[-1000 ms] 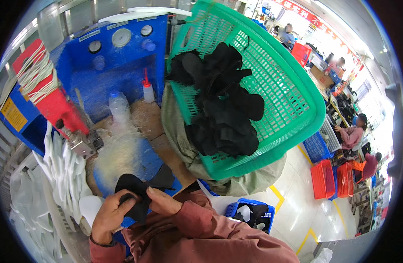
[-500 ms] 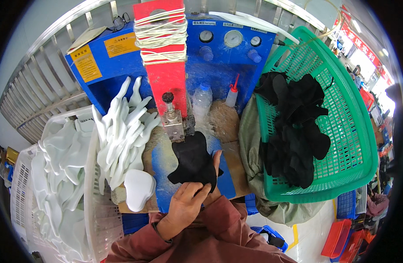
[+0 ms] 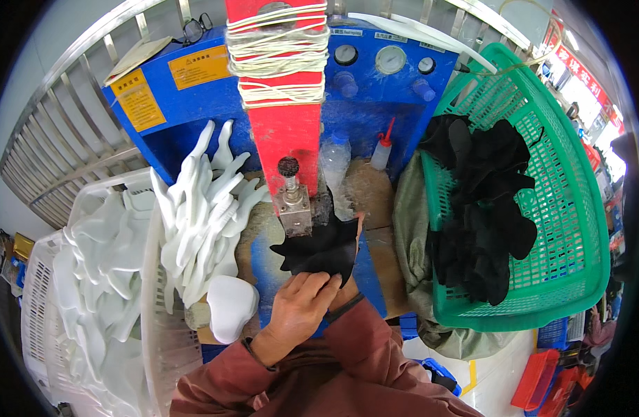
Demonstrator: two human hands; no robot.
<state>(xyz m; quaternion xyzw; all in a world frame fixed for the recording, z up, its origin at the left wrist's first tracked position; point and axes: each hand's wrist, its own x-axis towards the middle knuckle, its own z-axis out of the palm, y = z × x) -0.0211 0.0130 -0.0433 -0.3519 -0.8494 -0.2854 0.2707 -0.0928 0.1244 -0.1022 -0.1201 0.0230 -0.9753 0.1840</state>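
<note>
A black cut fabric piece lies partly under the small metal head of a red machine arm. My left hand has its fingers closed on the near edge of this piece. My right hand holds the piece along its right side; the cloth covers most of it, leaving the wrist and a fingertip by the right edge visible. A white smooth moulded piece sits left of my left hand. Behind it rises a heap of long white pieces.
White crates at the left hold more white pieces. On the right, a green basket contains a pile of black fabric pieces. A clear bottle and a red-tipped squeeze bottle stand below the blue gauge panel.
The black fabric piece has moved away from me, further under the metal head, and its near part now looks folded. Both hands moved slightly forward with it. The whole view shifted a little.
</note>
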